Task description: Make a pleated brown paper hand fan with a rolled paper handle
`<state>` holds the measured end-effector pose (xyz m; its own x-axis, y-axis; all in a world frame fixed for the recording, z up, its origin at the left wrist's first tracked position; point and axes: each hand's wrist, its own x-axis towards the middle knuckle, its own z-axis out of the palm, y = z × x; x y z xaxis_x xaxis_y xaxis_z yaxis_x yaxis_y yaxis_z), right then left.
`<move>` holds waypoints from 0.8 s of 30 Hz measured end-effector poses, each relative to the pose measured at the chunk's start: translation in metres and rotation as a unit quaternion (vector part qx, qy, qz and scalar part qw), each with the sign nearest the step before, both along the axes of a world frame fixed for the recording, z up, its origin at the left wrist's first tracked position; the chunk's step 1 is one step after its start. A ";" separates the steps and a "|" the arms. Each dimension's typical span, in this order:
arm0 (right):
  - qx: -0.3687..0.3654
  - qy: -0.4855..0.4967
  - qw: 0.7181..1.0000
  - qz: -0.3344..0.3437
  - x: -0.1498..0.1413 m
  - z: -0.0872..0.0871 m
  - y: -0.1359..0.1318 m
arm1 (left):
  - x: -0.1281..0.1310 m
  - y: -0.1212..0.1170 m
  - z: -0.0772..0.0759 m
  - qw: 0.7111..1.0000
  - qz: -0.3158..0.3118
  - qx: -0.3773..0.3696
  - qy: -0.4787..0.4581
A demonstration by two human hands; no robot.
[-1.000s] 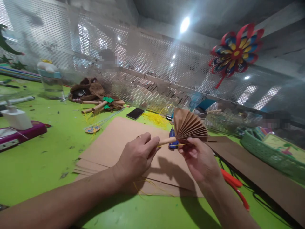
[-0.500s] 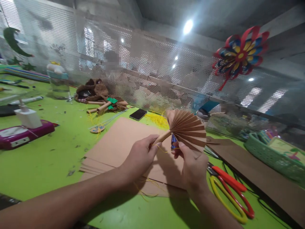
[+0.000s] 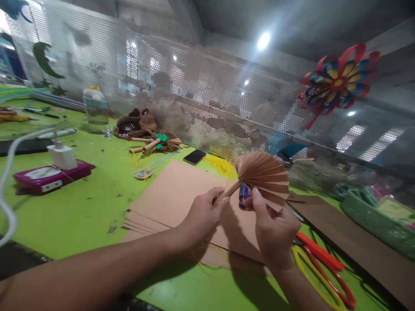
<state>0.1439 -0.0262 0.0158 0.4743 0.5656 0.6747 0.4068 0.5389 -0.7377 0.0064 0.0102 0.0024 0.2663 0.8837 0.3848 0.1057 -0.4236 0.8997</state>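
Observation:
Over the sheets of brown paper, my left hand [image 3: 207, 214] is closed round the rolled handle of a pleated brown paper fan [image 3: 264, 177]. The fan spreads open to the right, its handle tilted up. My right hand [image 3: 275, 229] is just below the pleats, thumb and fingers pinched together. A thin yellow string [image 3: 226, 199] shows by my left fingertips; its stretch to my right fingers is hard to follow now. Behind the handle, a small blue bottle [image 3: 243, 194] is partly hidden by my right fingers. The stacked brown paper [image 3: 168, 190] lies under both hands.
Red-and-yellow-handled scissors [image 3: 319, 268] lie right of my right forearm, near brown cardboard [image 3: 333, 216] and a green basket [image 3: 376, 214]. Farther back are a phone [image 3: 194, 157], yellow strands [image 3: 220, 165] and finished fans [image 3: 155, 144]. A purple power strip [image 3: 65, 175] sits left.
The fan handle has tilted more upward, with the pleats turned toward me. My right hand has rotated beneath the fan, and the yellow string between the hands looks slacker. The view has shifted left.

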 end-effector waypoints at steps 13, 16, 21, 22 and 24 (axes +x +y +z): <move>0.134 -0.380 0.900 -0.166 0.015 -0.011 0.001 | 0.006 -0.002 -0.004 0.994 -0.053 -0.081 -0.049; 0.149 -0.415 0.886 -0.143 0.015 -0.016 0.003 | 0.005 -0.002 -0.003 0.990 -0.079 -0.095 -0.073; 0.178 -0.450 0.871 -0.088 0.012 -0.014 0.004 | 0.003 -0.006 0.005 0.979 -0.119 -0.131 -0.096; 0.178 -0.455 0.869 -0.084 0.012 -0.014 0.004 | 0.002 -0.007 0.008 0.976 -0.126 -0.145 -0.103; 0.178 -0.458 0.867 -0.078 0.012 -0.015 0.004 | 0.001 -0.009 0.013 0.967 -0.140 -0.174 -0.118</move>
<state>0.1558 -0.0220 0.0009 -0.3020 0.2204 0.9275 0.8226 0.5520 0.1367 0.0073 0.0008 0.0158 0.4547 0.8769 0.1559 -0.1960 -0.0722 0.9779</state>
